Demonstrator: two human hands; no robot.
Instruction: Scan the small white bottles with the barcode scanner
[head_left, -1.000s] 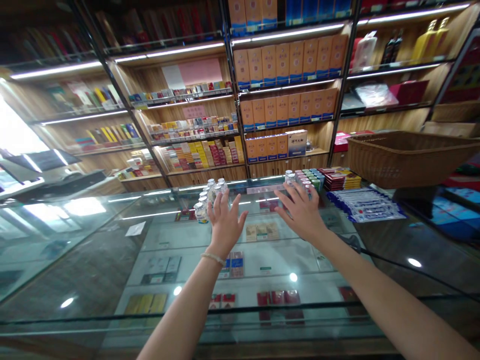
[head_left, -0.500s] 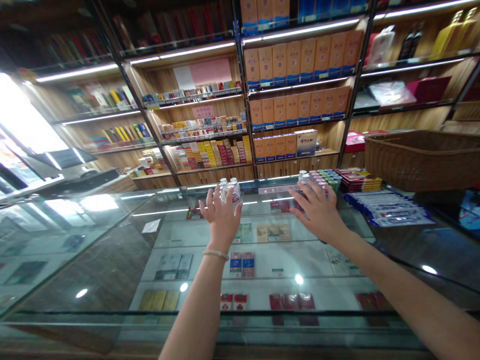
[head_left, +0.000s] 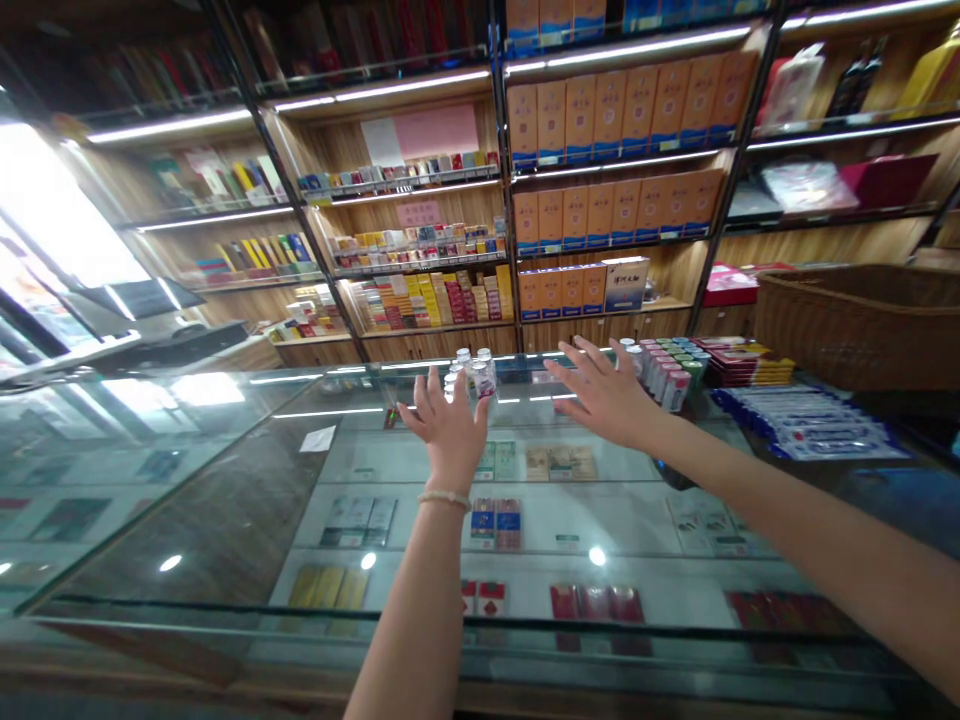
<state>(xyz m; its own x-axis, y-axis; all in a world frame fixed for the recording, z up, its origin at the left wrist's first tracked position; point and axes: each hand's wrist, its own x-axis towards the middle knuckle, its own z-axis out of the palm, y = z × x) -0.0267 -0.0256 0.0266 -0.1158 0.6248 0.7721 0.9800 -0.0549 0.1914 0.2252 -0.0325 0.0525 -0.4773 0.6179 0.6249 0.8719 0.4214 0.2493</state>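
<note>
My left hand [head_left: 448, 430] is stretched out over the glass counter [head_left: 225, 500], fingers apart, just in front of a cluster of small clear bottles with white caps [head_left: 474, 371]. It holds nothing. My right hand [head_left: 606, 395] is also open with fingers spread, hovering between that cluster and a second row of small bottles with coloured labels [head_left: 666, 370] to its right. A bead bracelet sits on my left wrist.
A woven basket [head_left: 862, 320] stands at the right on the counter, with blue-and-white packets [head_left: 802, 425] and red boxes [head_left: 746, 362] beside it. Cigarette packs lie under the glass. Shelves of orange boxes [head_left: 615, 110] and cartons fill the back wall. A till screen [head_left: 142, 300] stands left.
The view has shifted so the counter items sit further right. My right hand has moved left, away from the coloured bottles, toward the white-capped cluster. My left hand stays near that cluster.
</note>
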